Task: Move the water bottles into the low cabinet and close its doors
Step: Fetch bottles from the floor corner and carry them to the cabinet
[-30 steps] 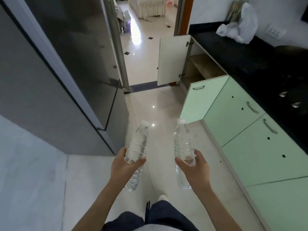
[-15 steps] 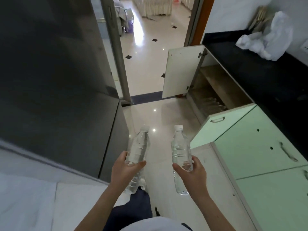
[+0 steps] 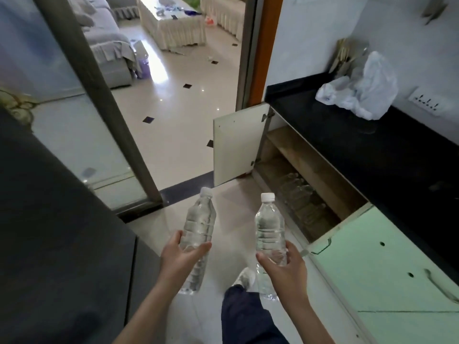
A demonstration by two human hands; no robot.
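Observation:
My left hand [image 3: 179, 259] grips a clear water bottle [image 3: 200, 220] with a white cap, tilted slightly right. My right hand [image 3: 288, 265] grips a second clear water bottle [image 3: 269, 225], held upright. Ahead on the right the low cabinet [image 3: 315, 167] stands with both doors swung out: the far door [image 3: 236, 144] shows its white inside and the near green door [image 3: 347, 234] reaches toward me. Several water bottles [image 3: 301, 202] lie on the cabinet's bottom shelf. Both hands are about a step short of the opening.
A black counter [image 3: 372, 155] tops the cabinets, with a white plastic bag [image 3: 360, 95] on it. Green cabinet fronts [image 3: 397, 281] run along the right. A dark fridge [image 3: 49, 232] fills the left. A doorway ahead opens onto a tiled room with a sofa [image 3: 106, 43].
I have walked forward toward the open cabinet; it looms larger and its inside with the stored bottles has come into sight. Both hands still carry their bottles.

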